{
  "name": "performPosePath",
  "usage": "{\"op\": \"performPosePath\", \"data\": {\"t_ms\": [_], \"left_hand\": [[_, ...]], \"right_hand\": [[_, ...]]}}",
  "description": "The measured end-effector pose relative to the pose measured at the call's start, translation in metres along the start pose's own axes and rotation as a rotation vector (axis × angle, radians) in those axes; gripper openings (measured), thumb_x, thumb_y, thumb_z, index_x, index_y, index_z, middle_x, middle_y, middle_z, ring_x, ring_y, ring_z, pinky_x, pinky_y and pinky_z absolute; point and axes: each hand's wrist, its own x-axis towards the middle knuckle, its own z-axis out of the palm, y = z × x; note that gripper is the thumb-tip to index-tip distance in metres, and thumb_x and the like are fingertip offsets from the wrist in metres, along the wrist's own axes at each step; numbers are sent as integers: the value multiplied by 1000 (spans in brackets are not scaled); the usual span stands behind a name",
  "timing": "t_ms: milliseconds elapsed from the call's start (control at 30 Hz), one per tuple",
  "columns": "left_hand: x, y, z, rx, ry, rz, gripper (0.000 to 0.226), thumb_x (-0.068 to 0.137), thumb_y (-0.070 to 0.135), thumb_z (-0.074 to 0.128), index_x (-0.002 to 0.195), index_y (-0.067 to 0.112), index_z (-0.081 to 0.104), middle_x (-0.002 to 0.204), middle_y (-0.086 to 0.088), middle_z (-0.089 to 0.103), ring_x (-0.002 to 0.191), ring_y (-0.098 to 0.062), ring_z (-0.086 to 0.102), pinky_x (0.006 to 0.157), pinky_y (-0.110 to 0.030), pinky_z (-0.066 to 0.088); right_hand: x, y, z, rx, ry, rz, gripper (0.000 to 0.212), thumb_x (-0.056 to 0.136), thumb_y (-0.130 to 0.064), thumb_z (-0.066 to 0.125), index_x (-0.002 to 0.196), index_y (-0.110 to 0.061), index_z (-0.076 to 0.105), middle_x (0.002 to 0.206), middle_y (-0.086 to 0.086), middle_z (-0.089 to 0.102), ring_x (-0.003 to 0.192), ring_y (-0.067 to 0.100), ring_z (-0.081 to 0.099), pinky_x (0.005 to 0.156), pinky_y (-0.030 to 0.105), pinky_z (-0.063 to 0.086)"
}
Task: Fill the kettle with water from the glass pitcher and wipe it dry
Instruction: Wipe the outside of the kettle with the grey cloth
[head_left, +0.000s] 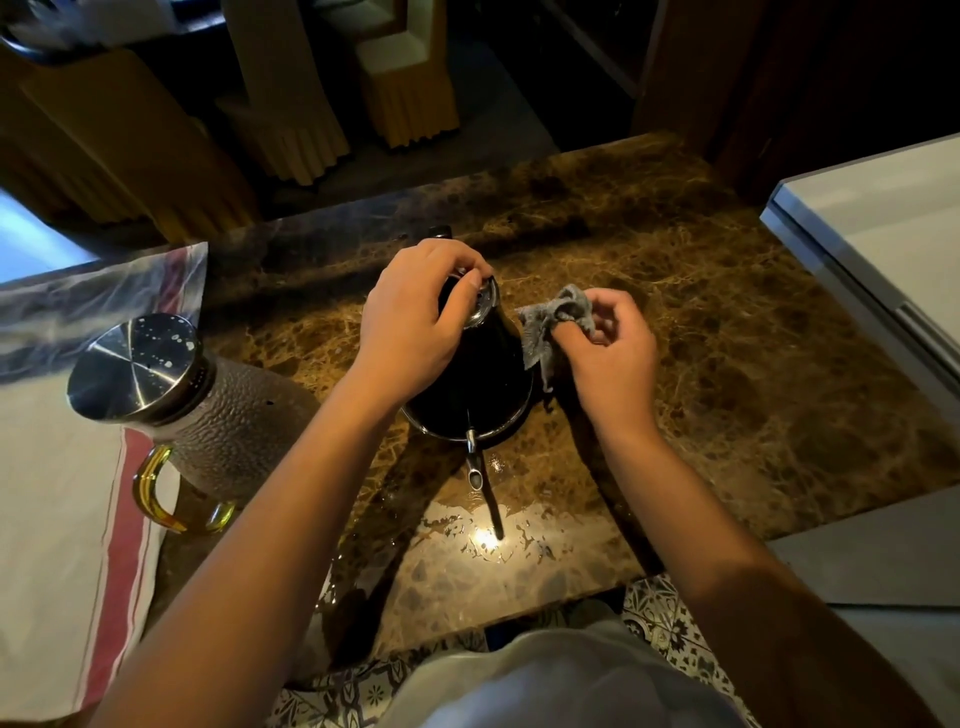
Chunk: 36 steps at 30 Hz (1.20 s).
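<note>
A black kettle (470, 382) stands upright on the brown marble counter (701, 322), its thin spout (480, 480) pointing toward me. My left hand (415, 322) grips the kettle's top around the metal lid. My right hand (605, 348) pinches a small grey cloth (550, 325) against the kettle's right side. The textured glass pitcher (208, 415), with a steel lid (135, 366) and a yellow handle, stands at the left.
A white towel with red stripes (62, 493) lies under and left of the pitcher. Water drops (488, 540) glisten on the counter near its front edge. A white appliance (883, 244) sits at the right. Covered chairs stand beyond the counter.
</note>
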Motion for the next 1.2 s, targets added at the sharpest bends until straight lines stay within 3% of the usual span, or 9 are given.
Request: {"op": "performPosePath", "data": {"t_ms": [167,300,500,667,767,833,933,1067,1200], "left_hand": [[0,-1,1,10,10,10,22,104,27,51,117,20,68,120,6,68,115,-11,58,97,-27,41],[1,-3,2,11,6,8,21,104,27,51,117,21,67,120,6,67,116,-10,57,96,-25,38],[0,-4,4,7,18,12,23,104,29,50,117,22,67,119,8,66,114,-9,57,97,-28,42],[-1,-4,4,7,16,1,22,104,29,50,117,22,67,120,7,67,115,-10,57,97,-28,42],[-1,-3,4,2,16,-1,23,104,29,50,117,21,67,120,8,66,115,-10,57,97,-28,41],[-1,-3,3,-1,17,-3,23,104,29,50,117,22,67,120,8,66,115,-9,56,97,-26,40],[-1,-2,2,-3,16,-5,22,104,28,51,117,22,67,120,8,67,115,-9,57,98,-27,41],[-1,-1,3,-4,9,-9,22,104,28,50,117,22,67,121,7,67,116,-10,57,98,-28,41],[-1,-3,2,6,17,6,22,104,29,50,117,22,67,121,7,67,116,-11,57,96,-27,40]], "right_hand": [[-11,12,13,45,-180,24,15,88,-19,76,102,-22,73,103,3,73,93,15,71,78,33,60],[-38,27,10,-4,-208,-71,22,85,-15,82,102,-21,69,106,4,67,81,19,68,68,30,59],[-63,57,2,-351,-296,-350,40,77,-9,81,110,-22,62,107,-7,57,73,8,55,64,27,52],[-73,70,4,-483,-312,-391,34,78,-15,80,107,-23,64,108,-6,61,80,9,59,67,37,56],[-78,70,4,-572,-320,-397,30,78,-18,80,104,-22,67,104,-7,64,87,14,62,68,33,51],[-80,67,2,-537,-304,-350,23,79,-24,76,99,-26,65,99,-12,61,77,9,56,63,30,46],[-80,43,-4,-279,-200,-249,15,81,-31,66,94,-26,60,93,-9,60,69,13,59,55,40,53],[-70,2,-7,-100,-86,-326,15,83,-18,69,96,-15,61,88,-2,64,78,18,62,67,36,53],[-61,3,4,-115,-220,-329,28,81,-2,74,105,-8,62,101,5,66,90,20,66,75,32,56]]}}
